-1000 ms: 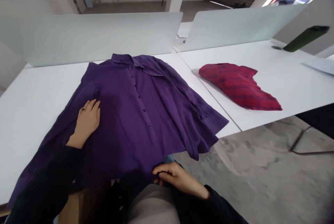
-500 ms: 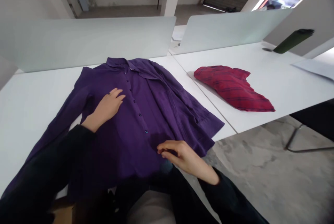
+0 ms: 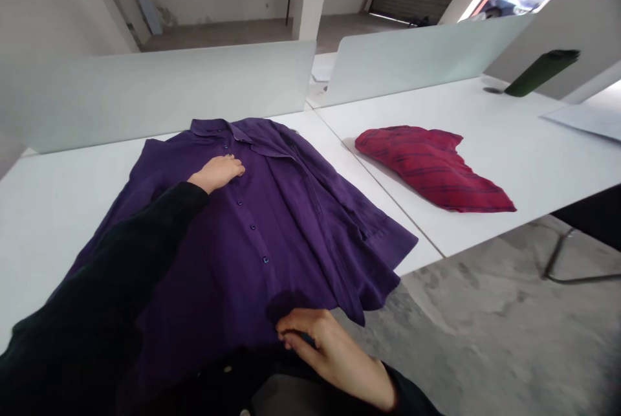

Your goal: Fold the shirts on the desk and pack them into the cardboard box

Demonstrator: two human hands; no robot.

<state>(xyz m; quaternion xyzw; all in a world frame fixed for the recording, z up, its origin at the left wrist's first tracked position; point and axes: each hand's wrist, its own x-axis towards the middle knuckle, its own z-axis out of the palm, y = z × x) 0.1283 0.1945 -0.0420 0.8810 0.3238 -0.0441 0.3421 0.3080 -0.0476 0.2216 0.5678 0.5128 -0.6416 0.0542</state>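
Note:
A purple button-up shirt (image 3: pixel 291 228) lies front side up across the white table, its collar toward the far edge and its hem toward me. My left hand (image 3: pixel 218 172) rests on the upper part of the button strip, below the collar, with bent fingers closed on the cloth there. Over the lower hem, my right hand (image 3: pixel 334 354) has its thumb and curled fingers pressed together; what lies between the fingertips, if anything, is hidden. Several dark buttons show down the front between the two hands.
A folded red checked cloth (image 3: pixel 431 167) lies on the adjoining white table (image 3: pixel 524 157). Frosted panels (image 3: pixel 194 83) stand along the back edge. A dark green object (image 3: pixel 541 73) is at the far right, and a black chair (image 3: pixel 592 218) stands at the right side.
My left hand has moved up the shirt toward the collar, onto the button strip, and its fingers have drawn in. My right hand has come lower, nearer to me. The view has shifted slightly.

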